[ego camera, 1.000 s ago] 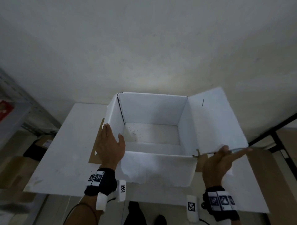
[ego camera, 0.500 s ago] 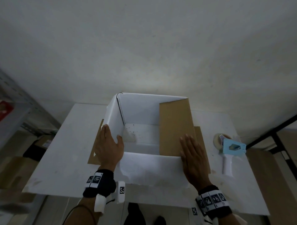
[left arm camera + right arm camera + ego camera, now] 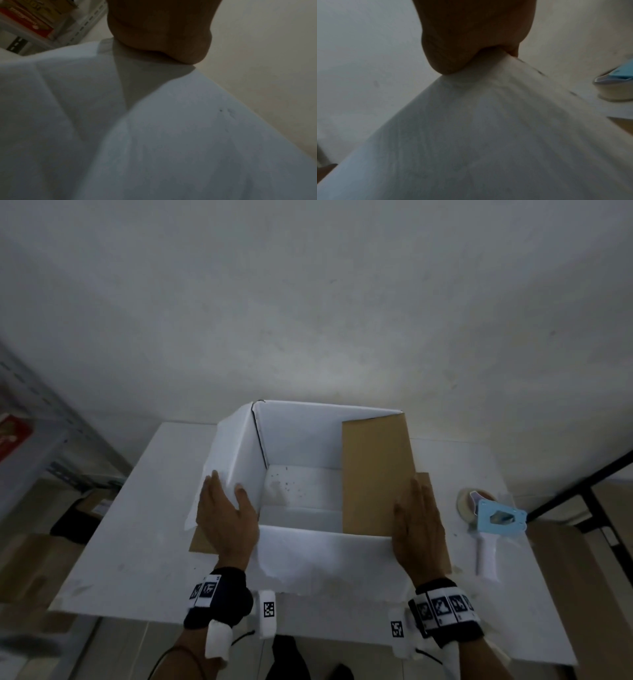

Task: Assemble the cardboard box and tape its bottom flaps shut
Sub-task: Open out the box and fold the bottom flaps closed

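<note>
A white cardboard box (image 3: pixel 301 440) stands open on the white table (image 3: pixel 137 542). Its right flap (image 3: pixel 376 470) is folded inward over the opening, brown side up. My right hand (image 3: pixel 419 522) lies flat on that flap near the box's right front corner, fingers straight. My left hand (image 3: pixel 226 518) rests on the left flap (image 3: pixel 212 474), which slopes outward, fingers straight and thumb spread toward the opening. In the wrist views the heel of the left hand (image 3: pixel 163 33) and of the right hand (image 3: pixel 471 33) sit against white cardboard (image 3: pixel 171 135) (image 3: pixel 488 135).
A light blue tape dispenser (image 3: pixel 493 522) with a white handle lies on the table right of the box; its edge (image 3: pixel 618 83) shows in the right wrist view. Metal shelving (image 3: pixel 30 433) stands at the left. A wall is close behind the table.
My right hand swung the right flap from open outward to folded over the opening, brown side up, uncovering the tape dispenser. The left hand stays on the left flap.
</note>
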